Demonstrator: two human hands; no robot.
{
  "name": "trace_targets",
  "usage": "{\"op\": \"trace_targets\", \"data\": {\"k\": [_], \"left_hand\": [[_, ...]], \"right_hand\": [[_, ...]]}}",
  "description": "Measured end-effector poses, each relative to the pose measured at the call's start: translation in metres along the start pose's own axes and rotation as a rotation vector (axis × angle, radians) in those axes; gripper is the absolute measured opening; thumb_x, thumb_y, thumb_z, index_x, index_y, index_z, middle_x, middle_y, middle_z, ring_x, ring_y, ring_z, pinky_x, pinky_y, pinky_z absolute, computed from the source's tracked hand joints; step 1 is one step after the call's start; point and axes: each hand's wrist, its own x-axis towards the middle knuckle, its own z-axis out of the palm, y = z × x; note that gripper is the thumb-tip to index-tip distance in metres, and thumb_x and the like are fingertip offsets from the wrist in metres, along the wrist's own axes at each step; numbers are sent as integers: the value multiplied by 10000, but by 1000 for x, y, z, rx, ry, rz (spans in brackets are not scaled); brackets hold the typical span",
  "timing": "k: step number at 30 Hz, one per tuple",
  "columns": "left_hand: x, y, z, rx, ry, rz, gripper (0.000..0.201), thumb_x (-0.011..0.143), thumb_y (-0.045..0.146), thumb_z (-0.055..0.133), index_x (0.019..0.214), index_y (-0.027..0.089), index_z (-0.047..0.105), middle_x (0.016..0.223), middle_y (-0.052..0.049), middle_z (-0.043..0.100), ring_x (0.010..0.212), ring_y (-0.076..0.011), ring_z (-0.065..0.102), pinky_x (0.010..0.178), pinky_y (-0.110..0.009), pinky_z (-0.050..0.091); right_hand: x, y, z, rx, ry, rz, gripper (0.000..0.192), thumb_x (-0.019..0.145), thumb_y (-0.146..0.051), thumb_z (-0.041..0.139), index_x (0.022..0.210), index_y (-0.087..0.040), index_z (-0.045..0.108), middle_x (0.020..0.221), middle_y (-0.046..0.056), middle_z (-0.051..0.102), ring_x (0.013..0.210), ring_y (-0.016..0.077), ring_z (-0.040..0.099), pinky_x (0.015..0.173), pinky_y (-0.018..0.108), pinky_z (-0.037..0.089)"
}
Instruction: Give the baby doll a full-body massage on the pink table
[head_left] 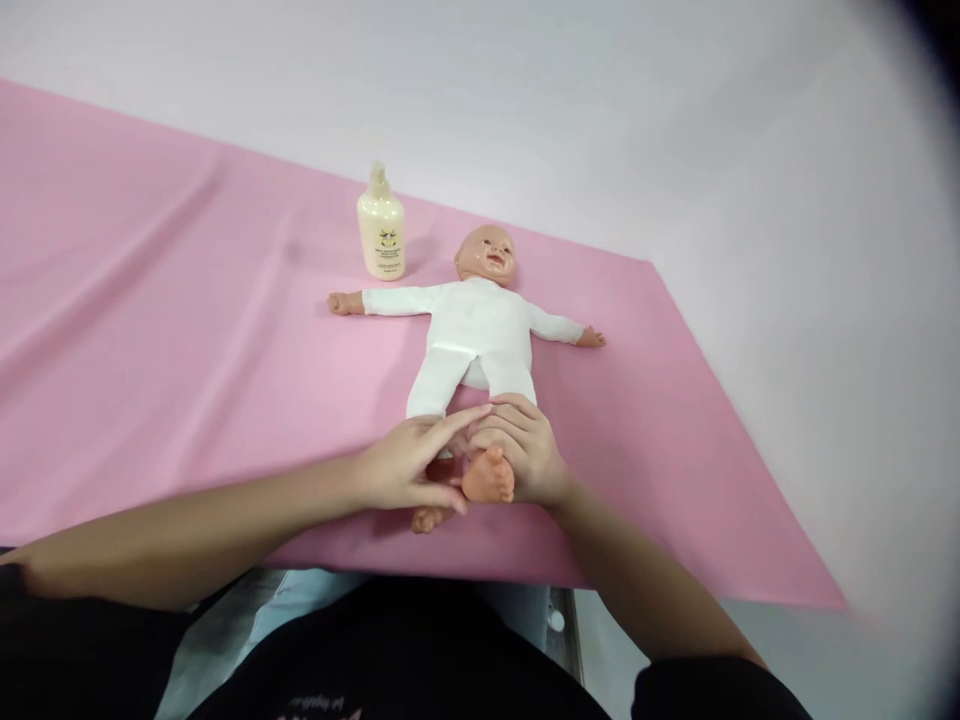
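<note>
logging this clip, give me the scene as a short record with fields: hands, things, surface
left hand: fingers laid over the doll's raised foot
right hand: wrapped around the same foot and ankle
doll: baby doll in white clothing, on its back, arms spread, other foot flat by the near edge
bottle: cream pump bottle upright beside the doll's head
surface: pink sheet covering the table
</note>
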Motion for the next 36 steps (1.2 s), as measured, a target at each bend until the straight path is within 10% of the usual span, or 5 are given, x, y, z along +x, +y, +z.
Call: {"op": "trace_targets", "data": {"k": [9,21,36], "left_hand": [[-2,0,-1,31,6,95,662,876,537,381,1415,181,236,1000,-112,631,984,-263,583,882,-419,444],[4,-13,-4,130,175,1,362,923,288,312,1230,172,466,785,-33,624,821,-177,573,832,-342,439],[15,-15,2,263,244,-68,285,917,286,361,1137,193,516,1074,-72,612,1041,-201,535,934,-397,416]], "right_hand": [[-1,-3,5,118,-122,-53,378,771,-587,444,722,-212,462,650,-2,553,692,151,531,759,348,428],[-2,-14,12,313,-460,47,149,655,-336,538,720,-219,473,617,-36,550,637,133,521,745,289,429],[-3,-12,16,276,-622,43,278,811,-284,439,557,-192,506,500,-43,529,498,98,448,624,251,381]]}}
